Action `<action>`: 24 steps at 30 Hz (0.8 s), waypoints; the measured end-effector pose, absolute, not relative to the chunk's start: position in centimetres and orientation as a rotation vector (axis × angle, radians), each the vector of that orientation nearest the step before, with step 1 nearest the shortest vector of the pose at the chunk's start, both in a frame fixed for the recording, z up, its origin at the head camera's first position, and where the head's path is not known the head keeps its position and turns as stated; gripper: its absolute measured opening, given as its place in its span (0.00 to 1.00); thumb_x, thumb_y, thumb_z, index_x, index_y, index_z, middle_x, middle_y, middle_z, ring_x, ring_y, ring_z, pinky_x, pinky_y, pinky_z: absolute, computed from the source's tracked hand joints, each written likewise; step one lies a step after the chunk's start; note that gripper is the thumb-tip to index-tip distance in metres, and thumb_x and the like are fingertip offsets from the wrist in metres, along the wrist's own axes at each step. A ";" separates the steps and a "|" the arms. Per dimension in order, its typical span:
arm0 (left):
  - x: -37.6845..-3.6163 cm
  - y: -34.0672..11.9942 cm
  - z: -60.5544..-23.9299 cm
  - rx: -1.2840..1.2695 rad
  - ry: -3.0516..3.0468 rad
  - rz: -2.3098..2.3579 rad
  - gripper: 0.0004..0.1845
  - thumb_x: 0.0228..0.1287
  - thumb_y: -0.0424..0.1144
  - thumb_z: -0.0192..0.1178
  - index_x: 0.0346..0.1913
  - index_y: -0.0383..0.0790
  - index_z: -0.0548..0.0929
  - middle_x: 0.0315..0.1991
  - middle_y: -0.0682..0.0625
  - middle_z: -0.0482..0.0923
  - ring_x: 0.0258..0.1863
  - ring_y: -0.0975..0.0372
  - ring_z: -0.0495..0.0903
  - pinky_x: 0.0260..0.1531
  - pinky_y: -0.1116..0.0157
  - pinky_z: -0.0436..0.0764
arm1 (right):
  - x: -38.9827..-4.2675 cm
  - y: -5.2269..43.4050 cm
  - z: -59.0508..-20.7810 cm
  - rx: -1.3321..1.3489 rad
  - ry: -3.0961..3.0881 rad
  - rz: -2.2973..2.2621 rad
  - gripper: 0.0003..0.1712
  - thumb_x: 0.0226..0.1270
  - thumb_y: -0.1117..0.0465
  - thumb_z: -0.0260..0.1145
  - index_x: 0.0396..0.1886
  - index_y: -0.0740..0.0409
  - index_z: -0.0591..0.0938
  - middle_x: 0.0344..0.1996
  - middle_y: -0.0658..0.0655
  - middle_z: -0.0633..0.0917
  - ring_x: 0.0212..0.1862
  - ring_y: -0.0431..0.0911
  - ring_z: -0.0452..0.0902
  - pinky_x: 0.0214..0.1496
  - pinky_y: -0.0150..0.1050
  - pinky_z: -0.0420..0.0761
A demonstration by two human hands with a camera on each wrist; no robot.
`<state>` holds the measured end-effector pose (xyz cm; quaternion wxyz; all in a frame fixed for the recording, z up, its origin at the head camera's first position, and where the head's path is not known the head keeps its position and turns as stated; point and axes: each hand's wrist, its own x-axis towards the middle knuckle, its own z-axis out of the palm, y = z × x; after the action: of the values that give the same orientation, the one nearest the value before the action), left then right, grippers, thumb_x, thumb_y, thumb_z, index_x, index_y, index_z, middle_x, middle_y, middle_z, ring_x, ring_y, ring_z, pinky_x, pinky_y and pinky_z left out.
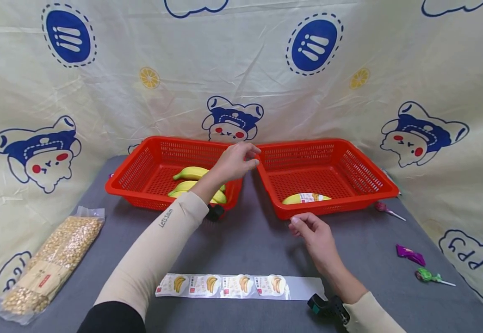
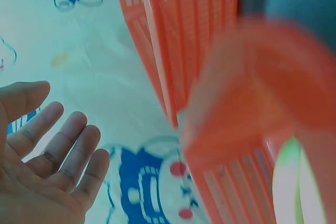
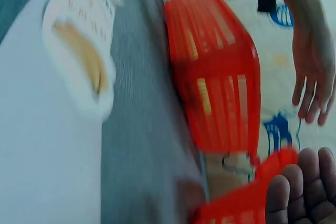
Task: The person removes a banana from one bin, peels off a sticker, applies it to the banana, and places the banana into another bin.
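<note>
My left hand point(image 1: 235, 162) is raised over the inner edges of the two baskets, fingers relaxed with nothing in them. Below its forearm, several yellow bananas point(image 1: 191, 173) lie in the left red basket point(image 1: 131, 187), partly hidden by the arm. The right red basket point(image 1: 349, 201) holds a banana point(image 1: 292, 199) with a white label across its middle. My right hand point(image 1: 318, 238) hovers just in front of that basket, fingers loosely bent and holding nothing visible. Near its wrist lies a strip of banana-picture stickers point(image 1: 225, 286), its right end bare backing.
A clear bag of pale kernels or beans point(image 1: 54, 261) lies at the left. On the right are a purple-wrapped candy point(image 1: 410, 255), a green lollipop point(image 1: 426, 275) and a dark pink lollipop point(image 1: 382, 207). A printed cloth point(image 1: 241, 69) hangs behind the baskets.
</note>
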<state>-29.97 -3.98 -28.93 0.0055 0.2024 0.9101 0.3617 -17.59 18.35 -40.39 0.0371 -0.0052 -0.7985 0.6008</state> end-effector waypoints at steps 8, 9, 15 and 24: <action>-31.6 -8.8 -28.4 0.521 2.967 1.030 0.22 0.64 0.41 0.58 0.60 0.40 0.74 0.58 0.44 0.74 0.57 0.53 0.72 0.58 0.56 0.73 | -17.8 13.9 -40.1 0.244 -2.460 1.782 0.16 0.63 0.56 0.64 0.49 0.57 0.79 0.46 0.59 0.83 0.43 0.42 0.77 0.47 0.33 0.77; -31.7 -9.3 -28.4 0.496 2.973 1.021 0.22 0.64 0.40 0.58 0.60 0.40 0.73 0.58 0.44 0.74 0.57 0.53 0.72 0.58 0.56 0.73 | -18.0 13.4 -40.0 0.262 -2.459 1.780 0.16 0.63 0.56 0.65 0.49 0.56 0.79 0.47 0.58 0.83 0.45 0.42 0.77 0.48 0.32 0.77; -32.6 -12.2 -28.4 0.356 2.951 1.028 0.24 0.65 0.40 0.58 0.63 0.42 0.70 0.63 0.44 0.70 0.63 0.52 0.68 0.62 0.54 0.69 | -19.2 10.5 -39.5 0.314 -2.424 1.776 0.21 0.62 0.59 0.65 0.55 0.55 0.77 0.53 0.57 0.81 0.52 0.49 0.78 0.55 0.40 0.76; -34.3 -15.9 -29.1 0.219 3.007 1.009 0.24 0.66 0.38 0.56 0.65 0.42 0.69 0.66 0.42 0.67 0.65 0.49 0.66 0.63 0.52 0.67 | -21.5 7.3 -40.2 0.360 -2.442 1.643 0.35 0.58 0.53 0.68 0.65 0.51 0.69 0.65 0.55 0.70 0.62 0.55 0.69 0.60 0.52 0.74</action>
<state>-34.32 -15.86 -29.05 -0.0188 0.0689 0.9457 0.3172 -21.49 7.34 -40.21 0.0880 0.1210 -0.8203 0.5520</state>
